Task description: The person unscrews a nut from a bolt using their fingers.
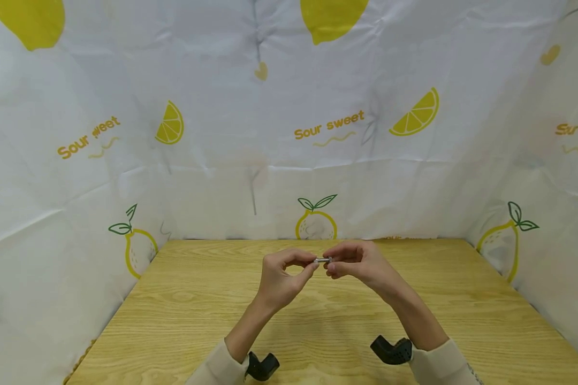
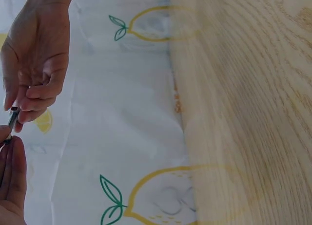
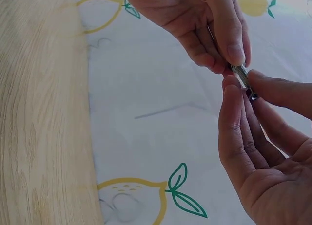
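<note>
A small silvery metal bolt [image 1: 323,260] is held level between the two hands, above the wooden table. My left hand [image 1: 281,278] pinches its left end between thumb and fingers. At the other end, my right hand [image 1: 361,264] has its thumb and curled fingers around the wider head. Threads show along the shank of the bolt [image 3: 242,75] in the right wrist view, with the left hand [image 3: 195,25] above and the right hand [image 3: 278,161] below. The fingertips cover part of each end.
A wood-grain table [image 1: 197,331] lies under the hands. White cloth [image 1: 221,133] printed with lemons stands behind it and along both sides. Dark wrist devices are at the left sleeve [image 1: 221,366] and the right sleeve [image 1: 440,366].
</note>
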Demonstrator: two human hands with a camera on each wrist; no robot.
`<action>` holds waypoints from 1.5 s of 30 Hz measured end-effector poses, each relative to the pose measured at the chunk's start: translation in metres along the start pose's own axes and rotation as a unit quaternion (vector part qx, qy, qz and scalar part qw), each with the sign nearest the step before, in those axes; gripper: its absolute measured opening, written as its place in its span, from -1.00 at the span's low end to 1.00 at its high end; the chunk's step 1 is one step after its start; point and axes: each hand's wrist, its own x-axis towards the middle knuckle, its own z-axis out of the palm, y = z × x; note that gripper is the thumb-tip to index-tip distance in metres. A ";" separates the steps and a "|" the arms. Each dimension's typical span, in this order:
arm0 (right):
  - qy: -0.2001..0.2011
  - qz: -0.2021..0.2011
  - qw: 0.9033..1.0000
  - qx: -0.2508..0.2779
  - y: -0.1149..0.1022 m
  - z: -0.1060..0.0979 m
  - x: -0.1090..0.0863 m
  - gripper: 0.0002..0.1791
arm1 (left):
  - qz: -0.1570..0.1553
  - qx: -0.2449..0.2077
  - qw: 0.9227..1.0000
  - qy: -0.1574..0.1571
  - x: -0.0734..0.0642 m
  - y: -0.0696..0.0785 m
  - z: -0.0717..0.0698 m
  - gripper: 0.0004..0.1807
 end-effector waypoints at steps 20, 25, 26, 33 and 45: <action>0.006 0.017 1.000 0.016 -0.001 0.000 0.000 -0.60 | -0.003 -0.001 1.000 0.000 -0.001 -0.003 0.001 -0.91; 0.013 0.011 1.000 0.008 -0.001 0.000 0.000 -0.55 | -0.003 -0.001 1.000 0.000 -0.001 -0.004 0.001 -0.92; 0.013 0.013 1.000 0.007 -0.001 0.000 0.000 -0.54 | -0.004 -0.001 1.000 0.001 -0.001 -0.004 0.001 -0.92; 0.000 0.025 1.000 0.018 -0.001 0.000 0.000 -0.58 | 0.001 0.011 1.000 0.001 -0.001 -0.003 0.000 -0.91; 0.049 0.013 0.999 -0.018 -0.001 -0.004 -0.002 -0.65 | -0.030 0.008 1.000 0.001 -0.001 -0.002 -0.002 -0.92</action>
